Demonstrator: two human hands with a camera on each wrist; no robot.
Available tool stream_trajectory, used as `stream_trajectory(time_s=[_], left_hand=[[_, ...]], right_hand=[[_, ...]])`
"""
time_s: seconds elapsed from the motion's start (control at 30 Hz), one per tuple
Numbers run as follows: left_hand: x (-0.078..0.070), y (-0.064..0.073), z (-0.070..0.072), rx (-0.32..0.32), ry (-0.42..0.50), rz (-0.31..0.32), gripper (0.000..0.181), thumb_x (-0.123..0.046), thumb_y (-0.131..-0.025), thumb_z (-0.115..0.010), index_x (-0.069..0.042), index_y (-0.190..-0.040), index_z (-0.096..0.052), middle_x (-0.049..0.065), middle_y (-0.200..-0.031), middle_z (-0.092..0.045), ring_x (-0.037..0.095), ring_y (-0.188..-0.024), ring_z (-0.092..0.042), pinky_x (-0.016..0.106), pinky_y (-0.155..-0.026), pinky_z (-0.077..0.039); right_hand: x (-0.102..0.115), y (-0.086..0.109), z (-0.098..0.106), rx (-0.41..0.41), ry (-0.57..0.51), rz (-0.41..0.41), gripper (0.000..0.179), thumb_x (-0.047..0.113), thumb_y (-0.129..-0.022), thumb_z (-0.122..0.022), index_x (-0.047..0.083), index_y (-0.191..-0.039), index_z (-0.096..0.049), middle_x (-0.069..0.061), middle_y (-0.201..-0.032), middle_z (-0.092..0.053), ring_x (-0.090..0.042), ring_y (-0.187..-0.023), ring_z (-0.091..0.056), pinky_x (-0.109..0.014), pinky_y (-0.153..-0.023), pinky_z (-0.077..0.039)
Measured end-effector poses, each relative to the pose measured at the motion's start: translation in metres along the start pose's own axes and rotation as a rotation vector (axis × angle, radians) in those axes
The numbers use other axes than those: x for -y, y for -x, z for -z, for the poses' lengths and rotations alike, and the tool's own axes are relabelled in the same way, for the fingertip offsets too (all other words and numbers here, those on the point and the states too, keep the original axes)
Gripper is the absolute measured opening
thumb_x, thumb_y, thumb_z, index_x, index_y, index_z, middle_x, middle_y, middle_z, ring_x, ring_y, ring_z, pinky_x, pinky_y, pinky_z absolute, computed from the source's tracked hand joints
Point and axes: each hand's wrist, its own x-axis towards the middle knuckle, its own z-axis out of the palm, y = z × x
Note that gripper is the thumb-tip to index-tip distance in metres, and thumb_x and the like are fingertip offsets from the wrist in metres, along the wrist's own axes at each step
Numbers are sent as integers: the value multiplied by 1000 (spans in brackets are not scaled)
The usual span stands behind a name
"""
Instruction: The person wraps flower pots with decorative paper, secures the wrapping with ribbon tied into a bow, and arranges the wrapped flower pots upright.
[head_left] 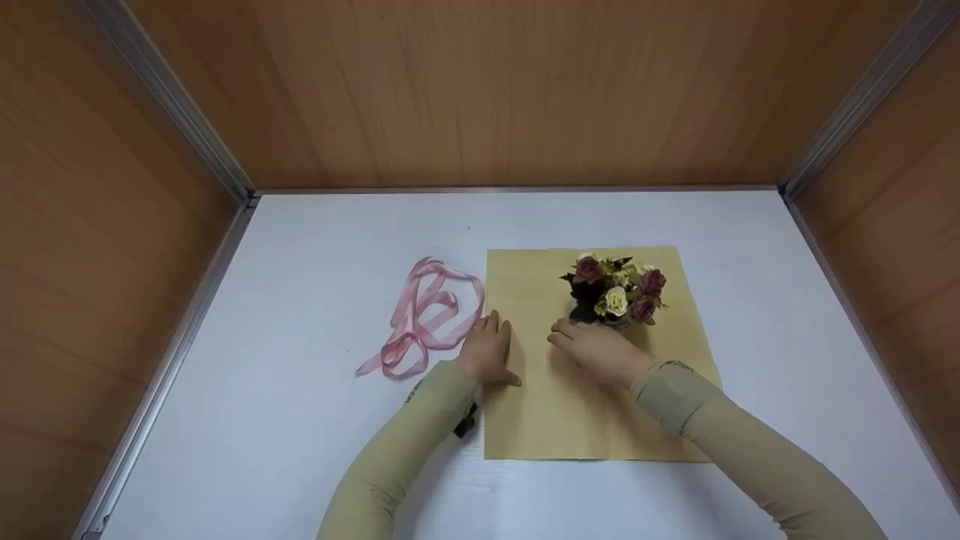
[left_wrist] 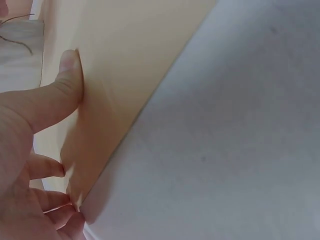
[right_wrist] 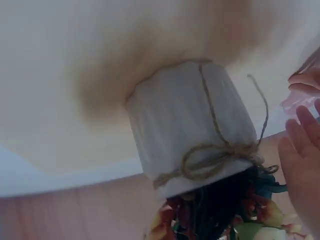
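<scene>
A pot of artificial flowers [head_left: 616, 300] in purple and cream stands upright on a square of tan paper [head_left: 540, 420]. Its white wrapped pot [right_wrist: 190, 120], tied with a twine bow [right_wrist: 215, 157], shows upside down in the right wrist view. My right hand [head_left: 600, 352] is beside the front of the pot, fingers extended toward the left; in the right wrist view its fingers [right_wrist: 300, 140] look straight and apart from the pot. My left hand [head_left: 487, 351] rests at the paper's left edge, thumb spread; its fingertips touch the paper in the left wrist view.
A loosely looped pink ribbon [head_left: 412, 330] lies on the white table [head_left: 300, 420] left of the paper, close to my left fingers. Wooden panels [head_left: 480, 97] with metal-trimmed edges enclose the table at the back and both sides.
</scene>
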Motion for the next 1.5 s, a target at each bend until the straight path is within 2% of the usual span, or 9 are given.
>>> stream_trajectory(time_s=[0.2, 0.37, 0.5, 0.77, 0.83, 1.0, 1.27, 1.37, 1.5], left_hand=[[0, 0, 0, -4, -8, -8, 102, -45, -62, -86, 6, -138, -41, 29, -145, -34, 40, -132, -36, 43, -109, -34], [2, 0, -1, 3, -16, -15, 102, -46, -64, -85, 6, -139, -40, 29, -146, -33, 40, -132, -35, 42, -110, -33], [2, 1, -1, 7, -20, -25, 102, -47, -65, -84, 7, -139, -38, 29, -146, -31, 41, -133, -35, 43, -111, -32], [1, 1, -1, -2, -29, -40, 101, -46, -66, -83, 8, -139, -39, 30, -145, -33, 41, -131, -36, 43, -110, -32], [1, 1, -1, -1, -35, -42, 101, -47, -66, -83, 7, -139, -39, 30, -145, -33, 41, -131, -36, 43, -110, -33], [0, 3, 1, 5, -19, -31, 101, -46, -66, -83, 6, -139, -39, 29, -146, -32, 41, -132, -35, 43, -110, -32], [1, 1, 1, 26, -6, -25, 102, -47, -66, -83, 7, -140, -37, 29, -147, -30, 40, -134, -32, 42, -111, -30], [-1, 1, 3, 33, -23, -21, 103, -47, -66, -83, 7, -140, -37, 30, -147, -30, 40, -134, -33, 42, -110, -33], [-3, 0, 7, 77, -60, 1, 104, -49, -67, -82, 8, -141, -35, 30, -147, -29, 40, -135, -32, 43, -108, -36]], right_hand=[[-6, -8, -1, 60, 365, -34, 49, -5, -88, -56, 9, -134, -52, -9, -141, -49, -26, -132, -43, -37, -100, -44], [-12, -12, -1, 125, 626, -50, 54, 0, -90, -56, 17, -140, -47, -1, -147, -43, -20, -138, -36, -33, -113, -29], [-16, -15, -3, 192, 773, -67, 55, 6, -93, -53, 23, -144, -40, 3, -151, -36, -18, -142, -28, -34, -117, -19], [-19, -19, -5, 329, 1015, -71, 59, 14, -95, -53, 26, -148, -31, 3, -154, -30, -19, -145, -21, -36, -118, -14], [-20, -20, -6, 348, 1059, -64, 58, 16, -96, -53, 26, -149, -30, 3, -154, -30, -20, -145, -21, -37, -118, -15], [-22, -21, -9, 298, 1081, -75, 53, 14, -97, -49, 22, -147, -33, 1, -152, -33, -23, -144, -22, -41, -119, -10], [-20, -23, -2, 319, 1124, -93, 52, 44, -98, -42, 25, -146, -36, 3, -151, -35, -18, -143, -26, -36, -118, -15], [-20, -23, 0, 320, 1093, -100, 50, 41, -99, -44, 23, -145, -38, 2, -149, -38, -19, -142, -27, -36, -118, -14], [-19, -23, 3, 337, 1095, -90, 47, 30, -100, -45, 19, -145, -37, 0, -149, -38, -21, -142, -27, -37, -119, -13]])
